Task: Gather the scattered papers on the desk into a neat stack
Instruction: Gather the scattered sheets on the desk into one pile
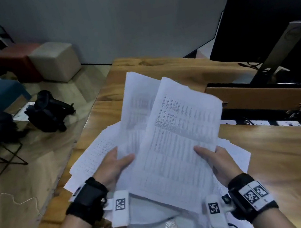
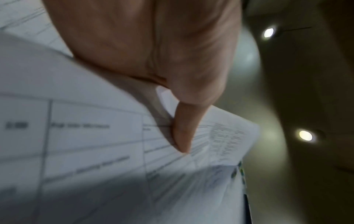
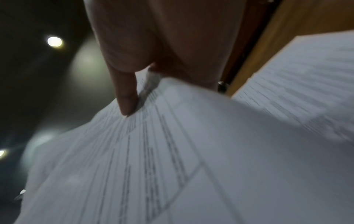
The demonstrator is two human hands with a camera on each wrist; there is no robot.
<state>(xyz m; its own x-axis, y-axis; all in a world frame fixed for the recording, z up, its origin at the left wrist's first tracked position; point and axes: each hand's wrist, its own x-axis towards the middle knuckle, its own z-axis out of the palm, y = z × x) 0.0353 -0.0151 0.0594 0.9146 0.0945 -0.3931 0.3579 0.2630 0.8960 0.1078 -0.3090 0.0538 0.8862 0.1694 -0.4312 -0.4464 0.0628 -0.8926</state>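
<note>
Papers (image 1: 177,139) fill the middle of the head view: a loose sheaf of printed sheets is held up off the desk (image 1: 282,155) between both hands, fanned so one sheet sticks out behind and to the left of the front one. The left hand (image 1: 112,168) grips the sheaf's lower left edge, thumb lying on the front face and fingers hidden behind. The right hand (image 1: 221,164) grips the lower right edge the same way, thumb on top. More sheets (image 1: 92,158) lie spread flat on the desk under and around the hands, some overhanging its left edge. A monitor (image 1: 267,25) stands at the desk's far right, and two cube stools (image 1: 53,61) and a dark bag (image 1: 48,110) sit on the floor to the left.

In the left wrist view, blurred, the left hand (image 2: 153,53) has its thumb (image 2: 184,130) pressed down on a sheet printed with a table (image 2: 86,136); the paper runs from under the palm outward.

In the right wrist view, also blurred, the right hand (image 3: 162,42) pins the paper (image 3: 172,159) with its thumb (image 3: 126,98) near the sheet's edge. Another sheet (image 3: 306,75) lies on the desk to the right.
</note>
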